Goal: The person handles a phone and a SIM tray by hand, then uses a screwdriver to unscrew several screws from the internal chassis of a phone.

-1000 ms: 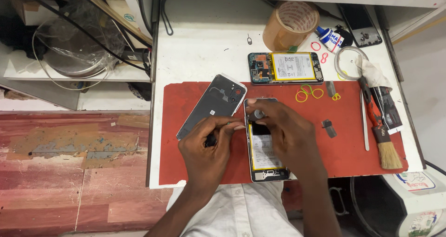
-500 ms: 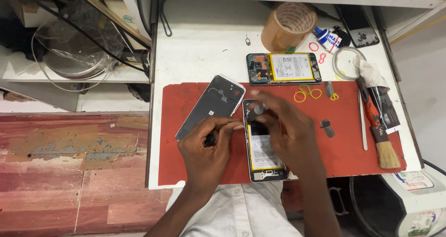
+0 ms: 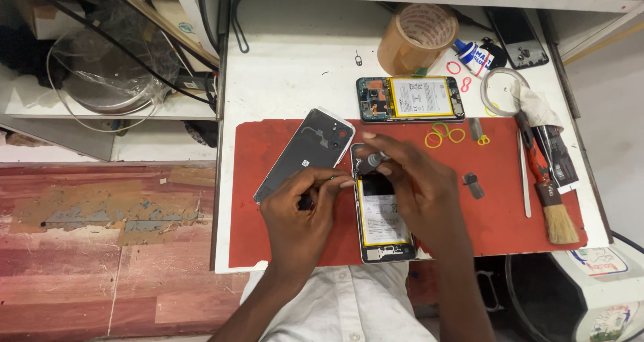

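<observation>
Directly under the right hand (image 3: 419, 188), pinched around a screwdriver (image 3: 374, 159), lies the opened phone (image 3: 384, 214).

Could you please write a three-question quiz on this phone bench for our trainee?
1. True or false: the right hand rests on the opened phone on the red mat.
2. Which lies just left of that phone? A) tape roll B) back cover C) brush
3. Fill in: the second opened phone lies on the ______ desk, beyond the mat.

Key
1. True; its fingers are at the phone's top end.
2. B; the dark back cover lies tilted there, above the left hand. The tape roll and brush are elsewhere.
3. White.
</observation>
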